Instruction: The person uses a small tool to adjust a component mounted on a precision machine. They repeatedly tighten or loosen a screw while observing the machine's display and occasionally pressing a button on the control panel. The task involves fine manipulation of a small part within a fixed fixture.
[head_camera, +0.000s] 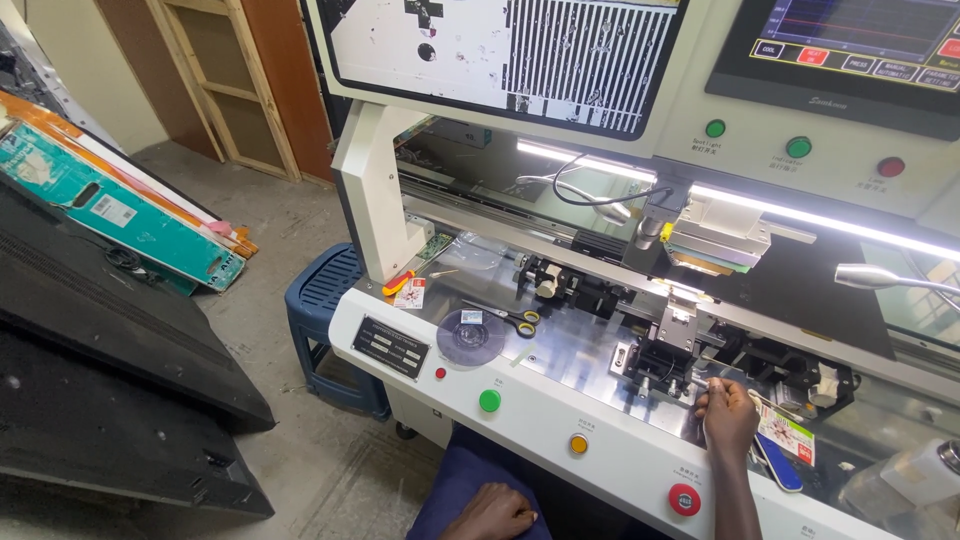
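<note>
My right hand (727, 415) reaches onto the metal bed of a white bonding machine (560, 415), fingers pinched at a thin metal piece beside the black clamp block (660, 362). What it pinches is too small to tell. My left hand (492, 514) rests on my lap on blue cloth, fingers loosely curled and holding nothing. A pressing head (715, 235) hangs above the bed under a lit strip lamp.
Scissors with yellow-black handles (512, 319), a dark round reel (470, 337) and a red-yellow tool (398, 283) lie on the bed's left. Green (489, 400), amber (578, 444) and red (684, 499) buttons line the front panel. A blue stool (325, 300) and black panels (100, 350) stand left.
</note>
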